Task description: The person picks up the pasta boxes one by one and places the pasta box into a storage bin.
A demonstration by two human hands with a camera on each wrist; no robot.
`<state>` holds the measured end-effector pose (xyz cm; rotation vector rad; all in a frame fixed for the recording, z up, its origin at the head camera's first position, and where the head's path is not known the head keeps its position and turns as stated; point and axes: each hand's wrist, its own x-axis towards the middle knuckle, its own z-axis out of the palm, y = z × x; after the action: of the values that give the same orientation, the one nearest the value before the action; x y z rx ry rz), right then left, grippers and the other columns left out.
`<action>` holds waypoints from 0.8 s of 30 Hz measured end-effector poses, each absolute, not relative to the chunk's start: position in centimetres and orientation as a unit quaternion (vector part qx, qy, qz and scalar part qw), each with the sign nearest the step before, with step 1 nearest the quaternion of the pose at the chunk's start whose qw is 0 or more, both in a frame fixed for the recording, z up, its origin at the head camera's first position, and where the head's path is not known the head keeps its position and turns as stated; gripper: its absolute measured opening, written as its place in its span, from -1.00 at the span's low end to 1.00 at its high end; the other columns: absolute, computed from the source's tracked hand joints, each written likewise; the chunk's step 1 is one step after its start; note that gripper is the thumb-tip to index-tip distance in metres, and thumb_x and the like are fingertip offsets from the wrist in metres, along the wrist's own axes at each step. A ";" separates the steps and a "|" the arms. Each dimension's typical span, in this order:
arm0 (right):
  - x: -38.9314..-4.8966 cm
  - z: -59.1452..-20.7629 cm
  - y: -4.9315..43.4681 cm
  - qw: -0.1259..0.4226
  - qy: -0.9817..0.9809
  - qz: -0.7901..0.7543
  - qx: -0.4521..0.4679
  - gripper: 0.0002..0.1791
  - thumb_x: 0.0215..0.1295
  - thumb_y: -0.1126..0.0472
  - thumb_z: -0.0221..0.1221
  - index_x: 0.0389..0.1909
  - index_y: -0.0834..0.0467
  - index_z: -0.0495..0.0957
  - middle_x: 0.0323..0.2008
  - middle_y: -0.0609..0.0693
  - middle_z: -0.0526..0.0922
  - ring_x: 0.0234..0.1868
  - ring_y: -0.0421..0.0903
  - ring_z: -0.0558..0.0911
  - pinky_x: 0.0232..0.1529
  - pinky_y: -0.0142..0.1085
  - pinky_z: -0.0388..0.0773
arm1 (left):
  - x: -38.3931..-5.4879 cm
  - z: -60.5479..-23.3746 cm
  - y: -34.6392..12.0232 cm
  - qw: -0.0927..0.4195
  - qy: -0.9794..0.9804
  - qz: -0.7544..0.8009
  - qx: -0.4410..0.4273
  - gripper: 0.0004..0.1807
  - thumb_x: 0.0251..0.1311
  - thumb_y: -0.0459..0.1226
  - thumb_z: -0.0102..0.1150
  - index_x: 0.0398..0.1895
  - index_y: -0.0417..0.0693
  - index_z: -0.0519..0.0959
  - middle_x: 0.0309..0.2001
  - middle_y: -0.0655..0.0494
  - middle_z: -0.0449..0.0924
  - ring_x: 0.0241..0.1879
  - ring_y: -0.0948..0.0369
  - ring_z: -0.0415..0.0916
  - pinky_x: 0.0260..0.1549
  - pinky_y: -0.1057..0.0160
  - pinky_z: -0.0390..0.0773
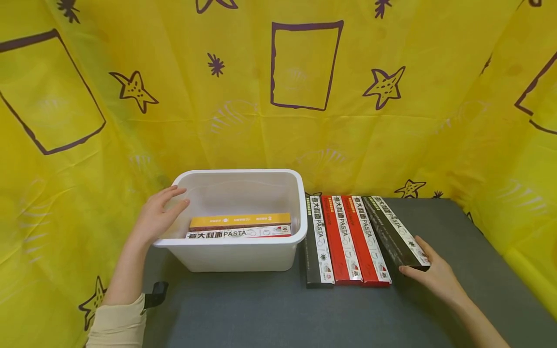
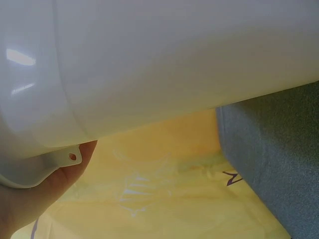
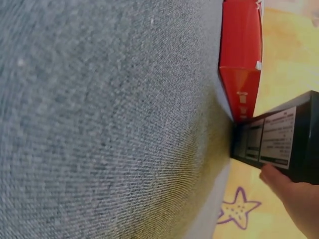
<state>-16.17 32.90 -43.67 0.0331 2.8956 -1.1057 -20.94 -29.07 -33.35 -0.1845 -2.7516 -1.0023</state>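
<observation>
Head view: two hands, one white plastic bin (image 1: 235, 256), six pasta boxes visible in all.

Right of bin, four boxes. Three lie side by side on one dark grey table (image 1: 261, 309), lengthwise away from the person: one black pasta box (image 1: 312, 241) nearest the bin, then two red pasta boxes, first (image 1: 337, 241) and second (image 1: 363, 241). Each has a white printed strip; "PASTA" legible.

Fourth, the far-right black pasta box (image 1: 389, 232): right hand (image 1: 437, 278) pinches its near end, thumb on one side, fingers on the other. Near end raised off the table, box tilted. Right wrist view: one white label (image 3: 278, 138) shows on the dark face turned toward the table.

In bin, two boxes visible, lying crosswise: one with a yellow-orange face (image 1: 239, 221); in front of it, one with a white "PASTA" strip (image 1: 239, 233) and some red.

Left hand (image 1: 158, 215) at the bin's left rim, thumb and fingers spread apart; cannot tell how firmly it bears on the rim. Left wrist view: one rim tab (image 2: 64, 158) with one hole, beside the hand.

Behind: yellow curtain (image 1: 196, 135), sketched starfish.
</observation>
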 end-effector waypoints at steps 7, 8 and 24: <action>-15.8 -42.9 32.8 0.016 0.928 -0.370 0.027 0.09 0.21 -0.09 0.29 0.54 0.21 -0.18 0.33 0.58 0.11 0.23 0.49 0.26 0.01 0.28 0.33 | -20.9 -33.4 -29.1 0.103 -0.933 -0.339 -0.064 -0.39 0.41 -0.02 0.02 0.31 -0.30 0.39 0.40 -0.35 0.15 0.36 -0.37 0.01 0.19 -0.43 0.03; -15.7 -42.8 32.8 0.015 0.926 -0.375 0.028 0.09 0.22 -0.08 0.28 0.54 0.19 -0.19 0.33 0.58 0.11 0.24 0.48 0.25 0.01 0.27 0.33 | -20.9 -33.4 -29.1 0.104 -0.933 -0.339 -0.064 -0.39 0.40 -0.02 0.03 0.31 -0.30 0.39 0.40 -0.35 0.16 0.36 -0.36 0.01 0.19 -0.42 0.03; -15.1 -39.7 31.7 -0.047 0.903 -0.427 -0.021 -0.03 0.20 0.09 0.33 0.54 -0.16 -0.01 0.35 0.38 0.27 0.00 -0.42 0.33 -0.22 -0.48 0.34 | -20.8 -33.3 -29.1 0.099 -0.932 -0.343 -0.064 -0.39 0.41 -0.02 0.02 0.32 -0.30 0.37 0.41 -0.36 0.13 0.37 -0.37 -0.02 0.20 -0.43 0.00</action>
<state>-15.14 31.72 -39.75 -0.0671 2.9246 -1.3816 -20.84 -29.09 -33.26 -0.1900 -2.7556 -1.0144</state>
